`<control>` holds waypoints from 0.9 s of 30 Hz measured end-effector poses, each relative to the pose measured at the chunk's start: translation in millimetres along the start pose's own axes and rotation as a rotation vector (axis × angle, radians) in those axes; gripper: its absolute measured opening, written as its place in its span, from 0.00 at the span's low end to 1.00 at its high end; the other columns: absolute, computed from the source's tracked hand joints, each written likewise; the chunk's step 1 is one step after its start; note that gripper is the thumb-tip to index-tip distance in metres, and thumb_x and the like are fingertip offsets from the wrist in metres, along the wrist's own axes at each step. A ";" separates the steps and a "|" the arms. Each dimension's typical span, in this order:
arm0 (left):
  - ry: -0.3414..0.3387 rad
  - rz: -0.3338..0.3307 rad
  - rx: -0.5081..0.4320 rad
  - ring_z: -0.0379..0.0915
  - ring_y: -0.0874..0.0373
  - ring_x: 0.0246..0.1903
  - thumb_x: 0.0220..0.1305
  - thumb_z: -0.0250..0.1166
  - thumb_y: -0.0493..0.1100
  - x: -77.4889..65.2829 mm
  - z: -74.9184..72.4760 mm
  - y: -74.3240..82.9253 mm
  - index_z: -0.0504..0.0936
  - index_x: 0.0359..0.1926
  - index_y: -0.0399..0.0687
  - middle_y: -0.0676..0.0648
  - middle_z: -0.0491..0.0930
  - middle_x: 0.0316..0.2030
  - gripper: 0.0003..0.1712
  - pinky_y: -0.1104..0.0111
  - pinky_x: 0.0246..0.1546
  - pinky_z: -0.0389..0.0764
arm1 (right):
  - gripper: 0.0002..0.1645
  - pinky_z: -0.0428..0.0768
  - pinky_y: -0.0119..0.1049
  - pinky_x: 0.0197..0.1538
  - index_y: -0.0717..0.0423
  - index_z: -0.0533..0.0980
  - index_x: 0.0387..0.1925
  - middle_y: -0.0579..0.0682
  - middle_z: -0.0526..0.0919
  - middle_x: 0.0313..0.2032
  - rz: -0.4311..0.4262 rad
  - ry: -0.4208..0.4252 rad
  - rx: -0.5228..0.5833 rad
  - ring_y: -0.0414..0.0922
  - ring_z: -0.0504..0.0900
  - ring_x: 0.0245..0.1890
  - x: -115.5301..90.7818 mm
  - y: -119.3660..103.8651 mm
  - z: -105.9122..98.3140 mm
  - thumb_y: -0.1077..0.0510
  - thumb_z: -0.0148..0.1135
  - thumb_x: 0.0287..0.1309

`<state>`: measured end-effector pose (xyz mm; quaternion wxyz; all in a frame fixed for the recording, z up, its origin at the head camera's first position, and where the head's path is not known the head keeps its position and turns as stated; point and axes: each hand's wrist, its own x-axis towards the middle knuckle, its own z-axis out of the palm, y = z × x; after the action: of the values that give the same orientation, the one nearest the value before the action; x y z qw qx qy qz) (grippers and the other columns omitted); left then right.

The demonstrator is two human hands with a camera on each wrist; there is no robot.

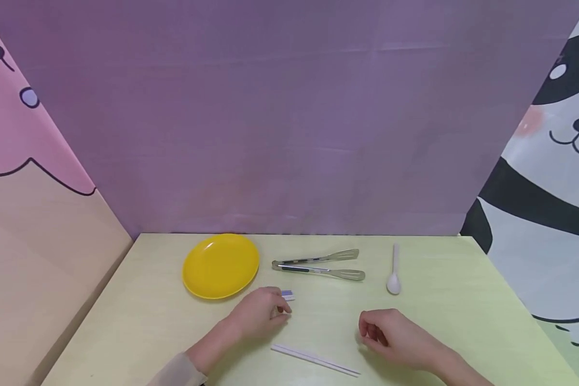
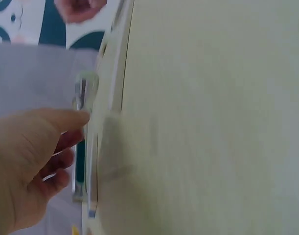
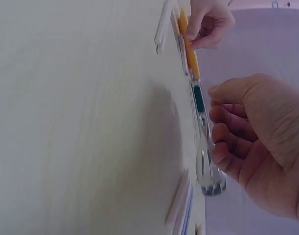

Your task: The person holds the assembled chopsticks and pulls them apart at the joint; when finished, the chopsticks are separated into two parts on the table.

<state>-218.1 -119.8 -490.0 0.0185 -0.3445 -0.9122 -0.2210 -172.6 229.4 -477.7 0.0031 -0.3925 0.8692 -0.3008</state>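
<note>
In the head view my left hand hovers over the table with its fingers loosely bent and nothing seen between them. Just behind it shows the end of a white piece with a blue-purple stripe; the hand hides the rest. My right hand is also loosely curled above the table, holding nothing. White chopsticks lie side by side between the hands, closer to the front. Metal tongs rest beyond the hands, arms spread. In the right wrist view a pale, blue-striped piece lies near the right hand; its kind is unclear.
A yellow plate lies at the back left of the table. A pale spoon is at the back right, bowl toward me. Behind the table hangs a purple cloth, with printed panels at both sides.
</note>
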 end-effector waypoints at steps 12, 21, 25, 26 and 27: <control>-0.187 0.111 0.021 0.68 0.77 0.31 0.67 0.75 0.43 -16.1 1.1 35.4 0.95 0.40 0.58 0.63 0.79 0.30 0.04 0.85 0.39 0.72 | 0.14 0.72 0.20 0.33 0.40 0.76 0.31 0.30 0.70 0.24 -0.050 -0.140 -0.024 0.24 0.67 0.27 24.4 -24.6 34.4 0.61 0.69 0.66; -0.149 0.115 0.037 0.72 0.77 0.33 0.69 0.73 0.42 -17.3 9.6 39.1 0.95 0.41 0.59 0.64 0.81 0.31 0.06 0.85 0.42 0.74 | 0.13 0.70 0.19 0.35 0.39 0.76 0.30 0.30 0.69 0.25 -0.083 -0.159 -0.082 0.23 0.67 0.27 25.3 -24.1 41.9 0.58 0.68 0.69; -0.142 0.108 0.035 0.73 0.76 0.33 0.69 0.73 0.43 -16.4 10.4 38.2 0.95 0.40 0.60 0.64 0.81 0.30 0.06 0.84 0.42 0.75 | 0.13 0.69 0.19 0.35 0.39 0.76 0.31 0.30 0.67 0.25 -0.081 -0.147 -0.114 0.24 0.65 0.28 26.4 -22.9 42.1 0.59 0.70 0.65; -0.144 0.104 0.027 0.73 0.76 0.33 0.69 0.73 0.43 -15.9 10.5 37.8 0.95 0.40 0.59 0.64 0.81 0.30 0.06 0.84 0.42 0.75 | 0.13 0.69 0.19 0.35 0.39 0.76 0.31 0.30 0.67 0.26 -0.080 -0.139 -0.134 0.24 0.65 0.28 26.9 -23.1 42.2 0.60 0.70 0.64; -0.142 0.106 0.025 0.73 0.76 0.33 0.69 0.73 0.42 -15.5 10.7 37.3 0.95 0.40 0.59 0.64 0.81 0.30 0.06 0.84 0.42 0.75 | 0.13 0.69 0.19 0.34 0.40 0.76 0.31 0.29 0.66 0.26 -0.078 -0.131 -0.156 0.24 0.64 0.28 27.5 -23.3 42.1 0.60 0.71 0.63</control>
<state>-181.3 -100.2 -487.9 -0.0301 -0.4069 -0.8944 -0.1832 -165.7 176.8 -493.6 0.0174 -0.4439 0.8719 -0.2060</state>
